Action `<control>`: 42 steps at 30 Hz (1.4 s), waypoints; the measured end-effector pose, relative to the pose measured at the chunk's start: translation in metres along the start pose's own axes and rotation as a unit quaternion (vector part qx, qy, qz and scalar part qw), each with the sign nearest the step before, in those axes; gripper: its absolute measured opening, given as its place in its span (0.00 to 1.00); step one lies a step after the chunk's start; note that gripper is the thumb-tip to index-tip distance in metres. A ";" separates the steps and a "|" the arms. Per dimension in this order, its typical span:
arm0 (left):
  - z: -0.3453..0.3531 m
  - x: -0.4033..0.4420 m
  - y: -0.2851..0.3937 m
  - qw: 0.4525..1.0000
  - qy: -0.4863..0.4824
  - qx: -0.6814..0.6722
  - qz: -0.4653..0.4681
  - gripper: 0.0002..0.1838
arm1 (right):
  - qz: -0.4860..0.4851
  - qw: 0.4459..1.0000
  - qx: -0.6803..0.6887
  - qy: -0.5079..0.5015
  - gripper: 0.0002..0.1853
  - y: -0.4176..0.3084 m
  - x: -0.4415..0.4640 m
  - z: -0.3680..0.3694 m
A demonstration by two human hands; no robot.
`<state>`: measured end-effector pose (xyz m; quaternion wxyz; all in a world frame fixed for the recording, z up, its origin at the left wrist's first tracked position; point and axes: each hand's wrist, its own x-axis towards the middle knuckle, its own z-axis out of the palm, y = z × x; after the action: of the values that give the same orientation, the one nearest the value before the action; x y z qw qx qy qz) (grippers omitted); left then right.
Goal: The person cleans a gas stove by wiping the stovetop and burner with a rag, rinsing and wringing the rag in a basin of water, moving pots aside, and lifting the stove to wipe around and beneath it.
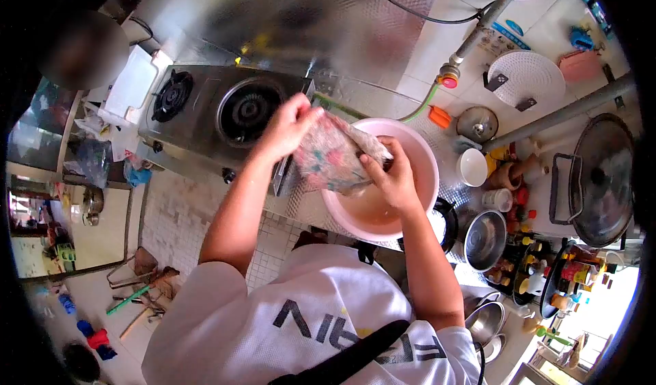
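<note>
A damp-looking cloth with a faded pink and green flower pattern hangs between my two hands. My left hand pinches its upper left corner, close to the edge of the gas stove. On the other side, my right hand grips the folded right edge of the cloth, with the thumb on top. Below the cloth stands a pink basin holding cloudy, brownish water. The cloth covers the basin's left part.
A green hose runs from the tap behind the basin. Right of it are a white bowl, a metal bowl and several seasoning bottles. A large lidded pan hangs at far right. White tiles cover the floor.
</note>
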<state>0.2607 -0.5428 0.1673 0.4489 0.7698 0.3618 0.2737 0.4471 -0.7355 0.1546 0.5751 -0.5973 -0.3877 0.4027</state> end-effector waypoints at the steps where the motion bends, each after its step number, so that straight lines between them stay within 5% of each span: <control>1: -0.012 0.010 0.009 1.000 0.012 0.022 0.005 0.18 | 0.060 0.998 -0.025 -0.018 0.21 -0.004 0.004 0.002; 3: -0.030 0.039 0.009 0.997 0.055 0.046 0.012 0.19 | 0.018 0.994 0.100 -0.039 0.21 -0.016 0.008 0.011; 6: -0.046 0.105 -0.025 0.973 0.110 0.202 -0.005 0.22 | -0.056 0.998 0.025 0.026 0.21 -0.003 0.018 0.017; 9: -0.019 0.140 -0.109 0.885 0.107 0.451 -0.029 0.34 | 0.006 0.999 -0.010 0.036 0.20 0.011 0.016 0.011; 11: -0.006 0.135 -0.150 0.876 -0.107 0.451 -0.134 0.47 | 0.045 0.998 -0.023 0.035 0.18 0.017 0.009 0.006; 12: 0.002 0.127 -0.161 0.877 -0.138 0.429 -0.168 0.51 | 0.059 0.997 -0.031 0.039 0.18 0.019 0.006 0.005; 15: 0.022 0.102 -0.155 0.862 -0.075 0.491 -0.100 0.59 | 0.098 0.993 -0.050 0.048 0.16 0.021 0.000 -0.002; 24: 0.039 0.058 -0.197 0.892 0.005 0.451 0.024 0.44 | 0.114 0.993 -0.043 0.009 0.14 0.027 -0.007 0.007; 32: 0.025 -0.038 -0.170 0.869 -0.024 0.493 0.015 0.36 | 0.098 0.993 -0.041 -0.052 0.13 0.022 -0.007 0.022; 36: 0.019 -0.082 -0.178 0.840 -0.015 0.542 0.031 0.40 | 0.088 0.992 -0.041 -0.085 0.11 0.021 -0.010 0.025; 42: 0.010 -0.157 -0.167 0.877 0.010 0.479 0.019 0.52 | 0.096 0.988 -0.032 -0.113 0.10 0.022 -0.021 0.011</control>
<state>0.1237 -0.6181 -0.0011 0.0160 0.8948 0.4383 0.0832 0.4293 -0.7520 0.1327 0.4672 -0.6005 -0.4037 0.5081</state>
